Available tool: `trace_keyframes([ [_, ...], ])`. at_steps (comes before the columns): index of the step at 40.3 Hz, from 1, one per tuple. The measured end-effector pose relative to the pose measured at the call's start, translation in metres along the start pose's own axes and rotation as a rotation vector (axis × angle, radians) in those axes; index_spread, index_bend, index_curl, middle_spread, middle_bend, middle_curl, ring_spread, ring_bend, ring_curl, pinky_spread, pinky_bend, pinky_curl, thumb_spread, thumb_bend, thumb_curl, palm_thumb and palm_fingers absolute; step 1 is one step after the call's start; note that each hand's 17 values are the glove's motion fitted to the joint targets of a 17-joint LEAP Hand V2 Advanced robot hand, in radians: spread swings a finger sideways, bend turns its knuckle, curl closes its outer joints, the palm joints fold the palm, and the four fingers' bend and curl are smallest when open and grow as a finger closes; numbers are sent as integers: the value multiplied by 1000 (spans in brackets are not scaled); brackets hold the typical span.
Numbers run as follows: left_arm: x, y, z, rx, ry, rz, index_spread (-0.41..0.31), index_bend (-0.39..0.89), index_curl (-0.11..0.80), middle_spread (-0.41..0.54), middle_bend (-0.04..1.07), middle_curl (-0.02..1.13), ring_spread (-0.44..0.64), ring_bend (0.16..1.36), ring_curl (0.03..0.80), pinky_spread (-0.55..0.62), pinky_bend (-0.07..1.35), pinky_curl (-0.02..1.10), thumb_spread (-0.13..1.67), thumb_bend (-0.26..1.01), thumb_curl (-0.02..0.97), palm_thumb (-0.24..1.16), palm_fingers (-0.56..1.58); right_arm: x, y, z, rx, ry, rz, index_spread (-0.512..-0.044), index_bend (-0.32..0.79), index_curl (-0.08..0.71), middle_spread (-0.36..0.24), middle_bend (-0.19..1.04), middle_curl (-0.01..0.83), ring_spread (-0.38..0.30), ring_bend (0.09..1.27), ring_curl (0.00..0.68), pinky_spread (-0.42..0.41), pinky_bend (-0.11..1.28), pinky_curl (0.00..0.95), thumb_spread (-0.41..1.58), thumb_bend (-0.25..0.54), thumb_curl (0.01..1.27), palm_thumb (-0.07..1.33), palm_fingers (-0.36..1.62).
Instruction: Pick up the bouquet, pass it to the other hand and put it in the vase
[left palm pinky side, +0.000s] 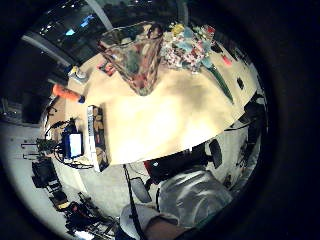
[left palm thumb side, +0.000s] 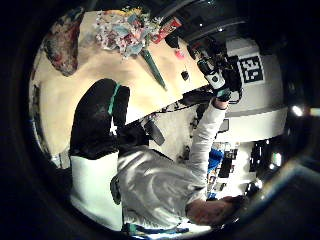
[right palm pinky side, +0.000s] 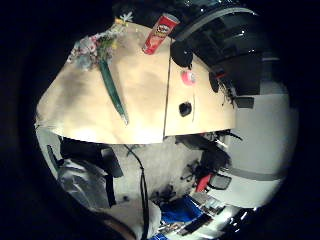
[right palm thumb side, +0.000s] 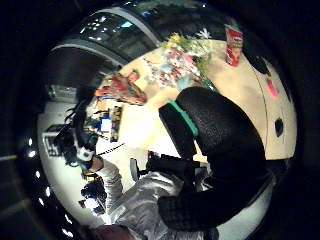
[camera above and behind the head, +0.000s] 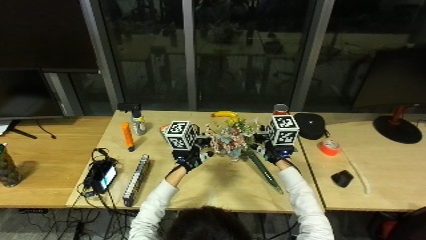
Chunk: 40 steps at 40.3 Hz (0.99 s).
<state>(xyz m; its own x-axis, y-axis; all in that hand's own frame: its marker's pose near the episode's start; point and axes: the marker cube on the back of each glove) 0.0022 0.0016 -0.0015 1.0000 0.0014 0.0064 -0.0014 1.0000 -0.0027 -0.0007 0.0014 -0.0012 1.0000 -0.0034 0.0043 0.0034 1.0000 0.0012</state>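
On table (camera above and behind the head: 219, 187), bouquet (camera above and behind the head: 229, 137) between raised hands (camera above and behind the head: 192, 157).

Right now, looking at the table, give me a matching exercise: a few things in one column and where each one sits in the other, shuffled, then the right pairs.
Things:
1. green-stemmed bouquet of pale paper flowers
2. round pink roll of tape
3. orange cylinder-shaped tube
4. red crisps can

Places:
A. beside the long power strip, left part of the table
B. between the two gloved hands, stem pointing toward the person
C. on the right-hand tabletop near a black mouse
D. upright at the far edge, behind the flowers

Pairs: 1-B, 2-C, 3-A, 4-D
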Motion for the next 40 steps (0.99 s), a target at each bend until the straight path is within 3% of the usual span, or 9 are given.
trace_keyframes([
  [4, 5, 3, -2, -12, -12, 4, 28, 190, 98, 149, 214, 101, 241, 391, 102, 241, 252, 95, 633, 228, 112, 381, 348, -2, 6, -5, -14, -9, -7, -221, 136, 61, 26, 251, 90, 72, 308, 76, 130, 332, 109, 644, 207, 68, 328, 231],
  [8, 9, 4, -1, -12, -12, 16, 35, 177, 138, 184, 208, 144, 305, 412, 135, 299, 247, 131, 814, 218, 146, 402, 325, -5, 14, -12, -48, -31, -12, -267, 138, 94, 31, 261, 127, 89, 328, 109, 159, 343, 150, 849, 210, 89, 351, 218],
  [20, 2, 4, 2, -32, -15, 9, 42, 169, 219, 225, 195, 220, 391, 425, 172, 369, 237, 193, 1053, 152, 221, 428, 293, -13, 6, -14, -100, -30, -12, -317, 140, 150, 42, 266, 202, 119, 355, 161, 194, 348, 217, 1137, 169, 135, 373, 182],
  [21, 1, 4, 2, -33, -12, 9, 42, 168, 224, 227, 194, 225, 394, 426, 174, 372, 237, 197, 1063, 146, 226, 430, 292, -13, 5, -14, -106, -26, -8, -319, 117, 147, 42, 265, 206, 125, 396, 176, 195, 354, 223, 1149, 165, 139, 374, 214],
  [24, -2, 3, 1, -39, -7, 8, 43, 167, 238, 230, 193, 238, 402, 428, 181, 378, 235, 209, 1085, 128, 240, 436, 286, -13, 1, -15, -127, -17, 6, -322, 87, 135, 50, 282, 223, 129, 447, 189, 204, 373, 234, 1176, 151, 148, 377, 258],
  [25, -2, 3, 0, -39, -5, 8, 43, 166, 242, 231, 193, 242, 404, 428, 183, 380, 235, 212, 1092, 122, 245, 438, 285, -13, 0, -15, -137, -14, 13, -302, -3, 109, 51, 312, 241, 118, 553, 230, 211, 462, 266, 1162, 132, 152, 364, 435],
  [26, -2, 3, -1, -37, -4, 7, 43, 166, 246, 232, 192, 246, 406, 429, 185, 381, 234, 216, 1097, 117, 249, 440, 283, -12, 0, -17, -148, -11, 22, -295, -13, 88, 52, 314, 241, 114, 563, 217, 214, 468, 251, 1165, 126, 156, 364, 448],
  [32, -2, 3, -4, -23, 2, 5, 44, 167, 268, 239, 187, 265, 415, 436, 197, 391, 230, 237, 1124, 81, 270, 448, 270, -2, -4, -23, -162, 19, 94, -227, 37, 87, 63, 303, 272, 89, 649, 283, 210, 570, 315, 1141, 87, 192, 383, 496],
  [40, 2, 10, -1, -25, 21, 43, 44, 166, 290, 243, 187, 285, 420, 442, 210, 397, 226, 259, 1143, 41, 293, 465, 261, 34, -23, 0, -133, -32, 241, -184, 48, 84, 59, 299, 302, 49, 682, 314, 199, 642, 351, 1120, 49, 235, 426, 532],
])
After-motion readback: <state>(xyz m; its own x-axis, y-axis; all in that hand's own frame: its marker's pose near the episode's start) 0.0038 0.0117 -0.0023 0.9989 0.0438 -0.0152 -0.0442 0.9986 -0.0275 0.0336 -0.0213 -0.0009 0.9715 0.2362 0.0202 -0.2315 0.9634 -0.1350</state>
